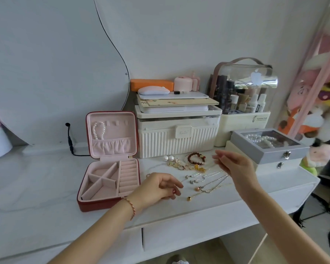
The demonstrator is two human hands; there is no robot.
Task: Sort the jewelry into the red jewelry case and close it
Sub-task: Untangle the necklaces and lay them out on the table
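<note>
The red jewelry case (111, 203) stands open on the white table, its pink lid upright with a pearl strand (98, 130) hanging inside. Its pink compartments look bare. To its right lie loose pieces: two pearl earrings (168, 158), a red bead bracelet (196, 158), gold rings and charms (185, 165), several thin chain necklaces (210, 178) and a gold bead pendant (189, 198). My left hand (160, 185) hovers low beside the case with fingers loosely curled, holding nothing that I can see. My right hand (231, 162) hangs above the necklaces, fingers relaxed and spread.
A ribbed cream box (179, 138) stacked with trays stands behind the jewelry. A grey glass-lidded box (267, 149) of pearls sits at right on a cream box, with a clear cosmetics organiser (244, 92) behind. A black cable (70, 140) lies left of the case. A mirror leans at back left.
</note>
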